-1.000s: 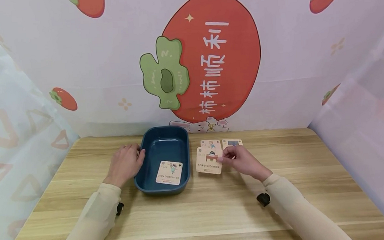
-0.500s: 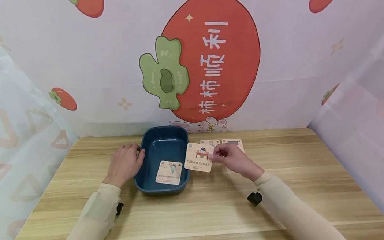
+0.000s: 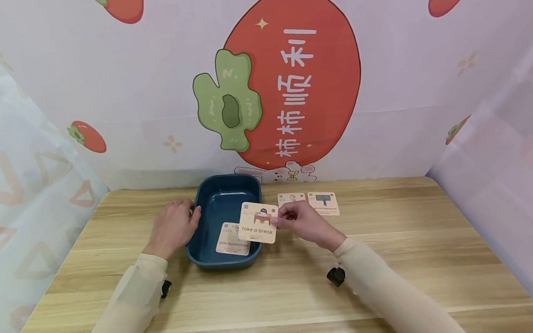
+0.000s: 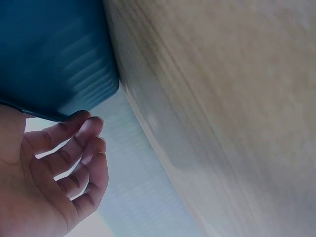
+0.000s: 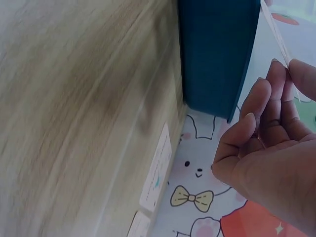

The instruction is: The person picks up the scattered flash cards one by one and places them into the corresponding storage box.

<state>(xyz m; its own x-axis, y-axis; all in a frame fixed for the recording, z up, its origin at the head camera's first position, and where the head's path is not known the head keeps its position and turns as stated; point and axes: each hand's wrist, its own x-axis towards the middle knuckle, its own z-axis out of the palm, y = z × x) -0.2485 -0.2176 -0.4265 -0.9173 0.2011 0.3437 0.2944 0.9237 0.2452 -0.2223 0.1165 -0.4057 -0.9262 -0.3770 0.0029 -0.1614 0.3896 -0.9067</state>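
Head view: held card (image 3: 254,225) faces up, tray (image 3: 219,210) lengthwise toward backdrop (image 3: 151,82).

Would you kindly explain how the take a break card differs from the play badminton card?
The right hand pinches the take a break card; the play badminton card lies inside the blue tray. In the head view, the former partly hides the latter. Both are pale with English captions.

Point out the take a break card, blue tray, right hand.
Take a break card (image 3: 257,223): head view, middle of its face.
Blue tray (image 3: 221,209): head view, bare inner floor.
Right hand (image 3: 310,226): head view, back of the hand.
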